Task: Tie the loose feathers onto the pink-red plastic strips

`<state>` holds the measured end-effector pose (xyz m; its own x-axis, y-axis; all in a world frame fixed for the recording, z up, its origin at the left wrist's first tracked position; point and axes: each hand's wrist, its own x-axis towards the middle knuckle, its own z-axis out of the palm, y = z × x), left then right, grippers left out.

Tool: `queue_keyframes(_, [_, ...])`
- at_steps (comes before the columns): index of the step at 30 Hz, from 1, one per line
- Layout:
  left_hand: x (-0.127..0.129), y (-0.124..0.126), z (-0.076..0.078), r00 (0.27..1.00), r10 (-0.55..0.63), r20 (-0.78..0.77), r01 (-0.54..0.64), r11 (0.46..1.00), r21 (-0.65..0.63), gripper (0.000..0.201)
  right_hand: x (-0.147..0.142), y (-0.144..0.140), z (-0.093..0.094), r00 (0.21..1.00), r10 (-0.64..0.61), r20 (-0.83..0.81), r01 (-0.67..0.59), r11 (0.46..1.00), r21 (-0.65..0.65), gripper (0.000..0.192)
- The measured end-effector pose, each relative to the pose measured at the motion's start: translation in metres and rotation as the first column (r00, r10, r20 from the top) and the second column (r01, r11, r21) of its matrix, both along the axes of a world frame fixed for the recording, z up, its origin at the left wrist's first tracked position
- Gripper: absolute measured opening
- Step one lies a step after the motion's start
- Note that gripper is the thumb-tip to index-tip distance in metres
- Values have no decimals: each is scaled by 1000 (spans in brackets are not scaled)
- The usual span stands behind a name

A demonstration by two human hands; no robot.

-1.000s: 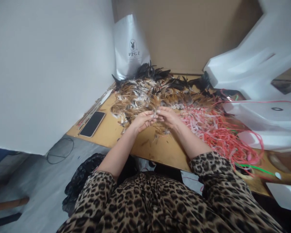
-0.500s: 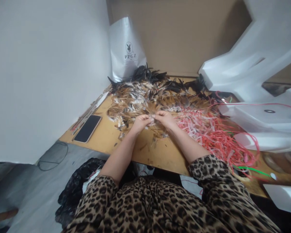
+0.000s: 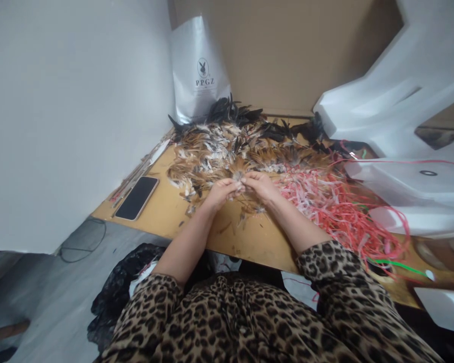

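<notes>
Head view. The left hand [image 3: 221, 192] and the right hand [image 3: 262, 184] meet above the wooden table [image 3: 245, 234], fingertips touching at the near edge of the feather pile [image 3: 234, 146]. The fingers of both hands are curled inward and pressed together, pinching a small tuft of brown feathers [image 3: 239, 177] between them; the exact number of feathers in the pinch cannot be told. The tuft sits at the front margin of the pile, just above the tabletop, and a few loose feathers lie on the bare wood beneath the wrists. Both forearms reach in from the lower edge of the picture, the sleeves in a leopard print.

The feather pile spreads across the middle of the table, brown and white towards the hands, black at the far side against a white paper bag [image 3: 199, 65] that stands upright in the corner. To the right of the right hand, and touching the pile, lies a tangle of red and pink cords [image 3: 336, 206]; a green strand [image 3: 397, 263] trails along the table's near right edge. White foam blocks [image 3: 397, 101] are stacked on the right, above the cords. A dark phone [image 3: 136, 197] lies flat near the table's left edge, well apart from the hands, beside some thin sticks [image 3: 144, 169] along the wall. A black plastic bag [image 3: 117, 297] lies on the floor below the table edge.
</notes>
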<state>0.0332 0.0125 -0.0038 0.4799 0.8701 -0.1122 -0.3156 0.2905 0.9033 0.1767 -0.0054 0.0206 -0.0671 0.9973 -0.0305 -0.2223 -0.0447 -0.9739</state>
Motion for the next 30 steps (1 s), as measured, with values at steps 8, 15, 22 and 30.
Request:
queue_keyframes(8, [0, 4, -6, 971, 191, -146, -165, 971, 173, 27, -1, 0, -4, 981, -106, 162, 95, 993, 73, 23])
queue_keyframes(15, [-1, -2, -2, 995, 64, -77, -52, 989, 141, 26, 1, -3, 0, 998, 34, 57, -37, 998, 50, 26])
queue_keyframes(22, [3, 0, -3, 988, 134, -81, -123, 984, 130, 26, 0, -1, -5, 998, -31, 50, 31, 1000, 2, 28])
queue_keyframes(30, [4, 1, 0, 970, 218, -105, -199, 966, 167, 29, -2, 1, -2, 973, -154, 173, 145, 987, 64, 28])
